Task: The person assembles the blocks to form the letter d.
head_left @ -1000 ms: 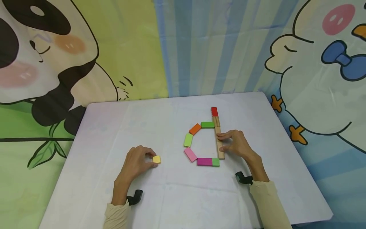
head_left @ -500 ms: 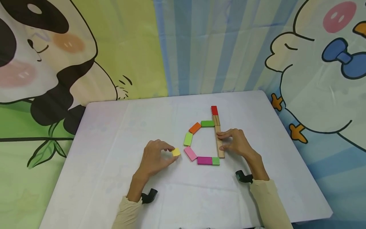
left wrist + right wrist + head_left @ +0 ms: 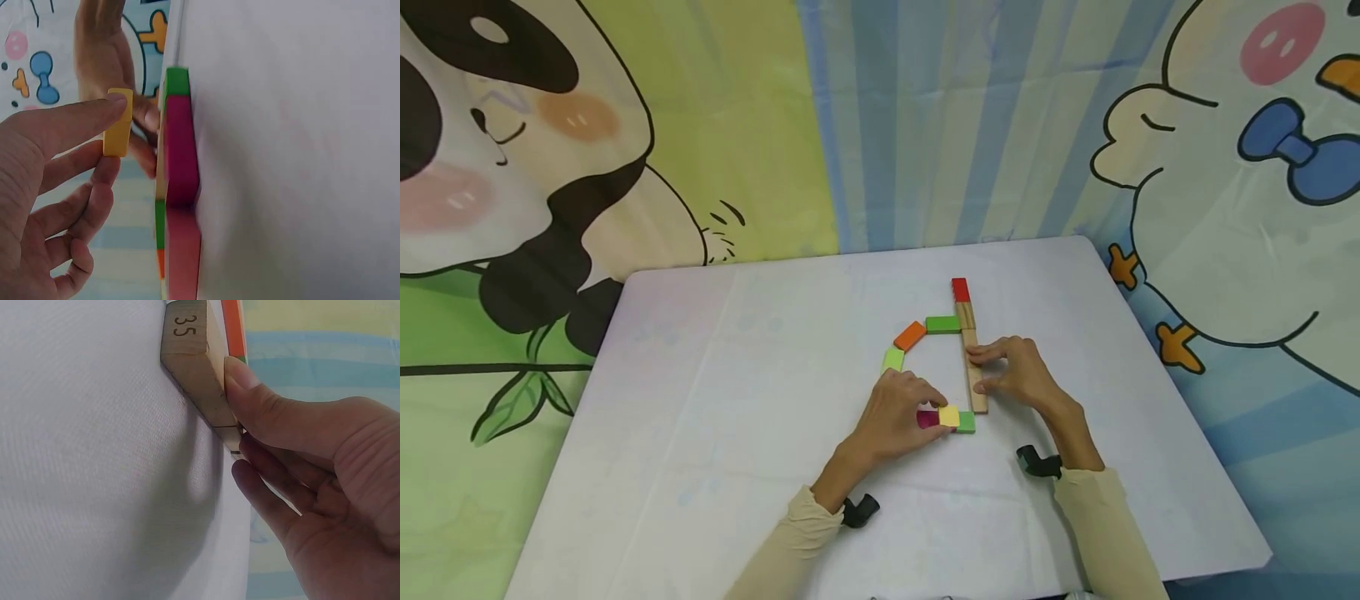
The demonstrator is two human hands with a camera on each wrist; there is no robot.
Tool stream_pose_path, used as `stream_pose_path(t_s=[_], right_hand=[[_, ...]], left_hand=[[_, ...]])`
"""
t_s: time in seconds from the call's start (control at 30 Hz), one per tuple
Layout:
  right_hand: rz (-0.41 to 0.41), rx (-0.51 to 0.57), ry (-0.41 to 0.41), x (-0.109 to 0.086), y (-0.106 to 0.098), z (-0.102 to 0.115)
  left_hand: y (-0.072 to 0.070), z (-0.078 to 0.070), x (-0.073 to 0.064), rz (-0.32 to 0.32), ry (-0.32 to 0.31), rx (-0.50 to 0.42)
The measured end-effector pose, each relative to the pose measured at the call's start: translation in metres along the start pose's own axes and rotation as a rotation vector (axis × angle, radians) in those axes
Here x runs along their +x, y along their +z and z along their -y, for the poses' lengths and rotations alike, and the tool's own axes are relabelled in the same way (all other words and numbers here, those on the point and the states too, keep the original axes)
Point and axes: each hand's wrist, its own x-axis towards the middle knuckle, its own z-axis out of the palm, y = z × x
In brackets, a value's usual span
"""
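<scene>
My left hand (image 3: 887,417) pinches a small yellow block (image 3: 949,416) between thumb and fingers. In the head view, the block overlaps the join of a magenta block (image 3: 928,419) and a small green block (image 3: 966,422); the left wrist view has it raised above their tops. My right hand (image 3: 1024,377) touches the side of a plain wooden block (image 3: 978,402) with thumb and fingertips spread along it. That block, marked 35 on its end (image 3: 185,326), lies flat. A pink block (image 3: 184,256) shows in the left wrist view; my left hand hides it in the head view.
The blocks lie in a "d"-like outline on the white table (image 3: 737,350). Its stem ends in a red block (image 3: 961,290) beyond short wooden pieces (image 3: 966,315). Green (image 3: 943,325), orange (image 3: 910,336) and light green (image 3: 892,360) blocks form the curve. A printed curtain (image 3: 925,125) stands behind.
My left hand has carried the yellow block rightward across the table, from left of the outline to over its near side. The right hand stays on the wooden block.
</scene>
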Motion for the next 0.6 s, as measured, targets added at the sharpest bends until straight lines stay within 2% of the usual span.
stream_pose_path(t_s=[0.27,0.6], right_hand=[[-0.002,0.011,0.009,-0.001,0.001,0.001],[-0.009,0.004,-0.01,-0.002,0.002,0.001]], left_hand=[[0.025,-0.019,0.014,0.08,0.06,0.112],[0.039,-0.033,0.024,0.141,0.103,0.149]])
